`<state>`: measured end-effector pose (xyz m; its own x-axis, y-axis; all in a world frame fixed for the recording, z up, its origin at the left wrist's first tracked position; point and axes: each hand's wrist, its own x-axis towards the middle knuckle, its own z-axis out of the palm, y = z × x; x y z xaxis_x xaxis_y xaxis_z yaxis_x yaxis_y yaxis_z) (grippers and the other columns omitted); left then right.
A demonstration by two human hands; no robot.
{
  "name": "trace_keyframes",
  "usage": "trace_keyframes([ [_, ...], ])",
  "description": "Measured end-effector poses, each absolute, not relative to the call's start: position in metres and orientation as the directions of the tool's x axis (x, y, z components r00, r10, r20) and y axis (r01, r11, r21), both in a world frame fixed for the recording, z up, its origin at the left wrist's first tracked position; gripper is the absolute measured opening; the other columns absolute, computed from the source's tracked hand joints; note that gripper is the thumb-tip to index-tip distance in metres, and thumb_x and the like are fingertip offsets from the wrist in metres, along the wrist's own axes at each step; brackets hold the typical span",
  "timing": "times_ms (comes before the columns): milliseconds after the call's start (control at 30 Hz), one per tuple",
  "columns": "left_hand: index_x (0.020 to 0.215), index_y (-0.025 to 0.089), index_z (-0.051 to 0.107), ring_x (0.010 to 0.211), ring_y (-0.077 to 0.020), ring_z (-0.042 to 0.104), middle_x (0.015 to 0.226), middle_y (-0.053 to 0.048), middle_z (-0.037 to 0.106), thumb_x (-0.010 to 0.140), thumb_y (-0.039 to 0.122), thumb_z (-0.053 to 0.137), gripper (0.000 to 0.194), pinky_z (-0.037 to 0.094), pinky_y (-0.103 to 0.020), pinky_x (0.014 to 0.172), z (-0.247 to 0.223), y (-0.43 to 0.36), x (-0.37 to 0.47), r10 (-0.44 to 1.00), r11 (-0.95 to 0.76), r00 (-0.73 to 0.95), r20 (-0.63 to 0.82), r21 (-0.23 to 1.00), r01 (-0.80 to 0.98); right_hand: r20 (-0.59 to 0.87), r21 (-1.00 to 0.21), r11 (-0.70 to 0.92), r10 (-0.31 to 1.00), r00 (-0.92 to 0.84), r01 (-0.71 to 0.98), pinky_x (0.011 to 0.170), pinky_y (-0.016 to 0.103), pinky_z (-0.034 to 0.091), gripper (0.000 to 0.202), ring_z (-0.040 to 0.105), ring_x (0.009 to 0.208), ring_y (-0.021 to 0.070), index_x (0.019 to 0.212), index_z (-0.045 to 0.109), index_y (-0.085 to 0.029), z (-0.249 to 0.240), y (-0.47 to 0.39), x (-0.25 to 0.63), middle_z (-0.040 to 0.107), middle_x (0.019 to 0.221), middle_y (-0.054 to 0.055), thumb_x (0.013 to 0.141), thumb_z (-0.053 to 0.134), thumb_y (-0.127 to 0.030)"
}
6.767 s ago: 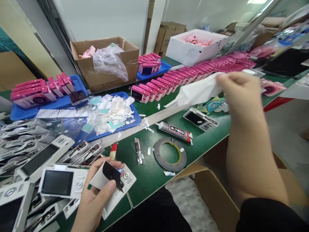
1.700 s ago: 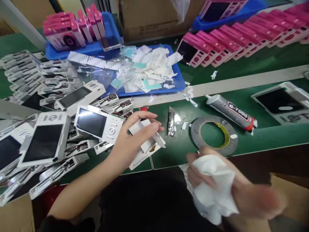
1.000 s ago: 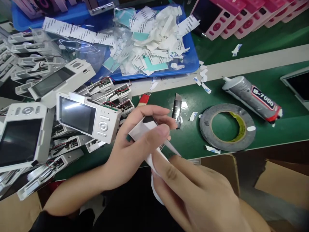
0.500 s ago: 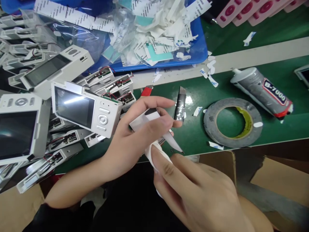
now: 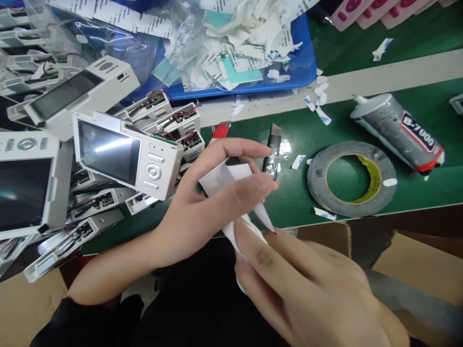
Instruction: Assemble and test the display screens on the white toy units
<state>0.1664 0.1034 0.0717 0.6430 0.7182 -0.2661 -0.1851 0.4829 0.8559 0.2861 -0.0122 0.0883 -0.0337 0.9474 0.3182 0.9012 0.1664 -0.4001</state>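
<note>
My left hand point(image 5: 217, 193) is closed around a small flat piece with a white-grey film point(image 5: 217, 179) on its face and a dark patch at its top. A pointed strip of the film sticks out below the thumb. Just under it, my right hand point(image 5: 304, 279) pinches a folded white cloth point(image 5: 233, 237) against the lower edge of the piece. Fingers hide most of the piece. Left of my left hand lies a white device with a screen point(image 5: 126, 156), on top of several open white housings point(image 5: 104, 200).
A blue tray point(image 5: 307, 53) full of paper scraps stands at the back. Behind my left fingertips lie a black blade point(image 5: 273, 152) and a red-handled tool point(image 5: 220, 131). A tape roll point(image 5: 314, 185) and a B-7000 tube point(image 5: 394, 127) are on the right; pink parts point(image 5: 372, 12) sit far right.
Both hands have shifted slightly to the right with the piece and the cloth. More of the film shows above my left thumb. The view has moved a little.
</note>
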Motion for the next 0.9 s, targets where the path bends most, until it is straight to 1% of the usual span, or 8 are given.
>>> trace_keyframes([
  [133,0.104,0.030,0.078,0.098,-0.0216,0.079,0.092,0.002,0.070,0.094,0.031,0.078,0.010,0.065,-0.029,0.081,0.070,0.105,0.166,0.719,0.476,0.642,-0.267,0.861,-0.176,0.281,-0.360,0.195,0.955,-0.093,0.913,0.038,0.032,0.041,0.040,0.050,0.038,0.0127,0.110,0.086,-0.017,0.088,-0.010,0.290,0.059,0.056,-0.003,0.102,0.048,-0.011],
  [267,0.105,0.029,0.078,0.096,-0.0190,0.079,0.091,0.004,0.067,0.096,0.029,0.075,0.009,0.065,-0.029,0.081,0.072,0.103,0.168,0.717,0.488,0.646,-0.263,0.850,-0.196,0.289,-0.361,0.191,0.953,-0.085,0.913,0.039,0.032,0.042,0.041,0.051,0.038,0.0124,0.114,0.085,-0.018,0.089,-0.013,0.289,0.058,0.055,-0.004,0.102,0.047,-0.011],
  [367,0.105,0.027,0.079,0.093,-0.0154,0.077,0.093,0.004,0.066,0.095,0.029,0.078,0.010,0.065,-0.026,0.082,0.073,0.102,0.169,0.713,0.494,0.656,-0.248,0.842,-0.218,0.296,-0.362,0.182,0.953,-0.073,0.914,0.040,0.032,0.042,0.041,0.052,0.039,0.0125,0.117,0.084,-0.018,0.089,-0.015,0.288,0.059,0.055,-0.004,0.102,0.047,-0.011],
  [467,0.104,0.028,0.080,0.092,-0.0159,0.078,0.092,0.004,0.067,0.095,0.027,0.076,0.010,0.065,-0.027,0.083,0.073,0.102,0.169,0.718,0.490,0.644,-0.265,0.849,-0.198,0.269,-0.372,0.194,0.959,-0.095,0.908,0.038,0.032,0.042,0.041,0.051,0.039,0.0126,0.121,0.083,-0.018,0.088,-0.018,0.288,0.058,0.056,-0.004,0.103,0.047,-0.012],
  [633,0.104,0.029,0.080,0.092,-0.0208,0.080,0.091,0.004,0.068,0.093,0.028,0.077,0.011,0.066,-0.032,0.081,0.072,0.102,0.169,0.733,0.457,0.633,-0.248,0.869,-0.188,0.290,-0.380,0.179,0.955,-0.067,0.908,0.038,0.033,0.045,0.041,0.052,0.038,0.0131,0.116,0.084,-0.016,0.084,-0.017,0.289,0.058,0.054,-0.004,0.102,0.046,-0.012],
  [733,0.106,0.030,0.079,0.097,-0.0177,0.079,0.093,0.004,0.067,0.096,0.029,0.076,0.010,0.064,-0.027,0.086,0.071,0.103,0.168,0.718,0.463,0.654,-0.240,0.865,-0.191,0.276,-0.387,0.210,0.955,-0.104,0.898,0.036,0.032,0.044,0.039,0.052,0.038,0.0127,0.117,0.084,-0.014,0.087,-0.016,0.290,0.059,0.055,-0.004,0.102,0.048,-0.012],
  [800,0.107,0.030,0.079,0.098,-0.0158,0.079,0.095,0.004,0.066,0.097,0.030,0.076,0.010,0.064,-0.024,0.087,0.072,0.103,0.168,0.697,0.485,0.675,-0.242,0.852,-0.196,0.275,-0.404,0.223,0.955,-0.114,0.887,0.035,0.032,0.044,0.038,0.052,0.037,0.0121,0.113,0.084,-0.012,0.092,-0.017,0.291,0.057,0.054,-0.005,0.101,0.048,-0.011],
  [900,0.106,0.029,0.079,0.096,-0.0196,0.079,0.095,0.002,0.067,0.094,0.032,0.081,0.012,0.067,-0.029,0.084,0.072,0.104,0.167,0.691,0.519,0.665,-0.283,0.834,-0.185,0.298,-0.436,0.190,0.953,-0.058,0.880,0.038,0.032,0.047,0.036,0.054,0.038,0.0119,0.104,0.086,-0.012,0.097,-0.022,0.289,0.059,0.053,-0.003,0.097,0.051,-0.006],
])
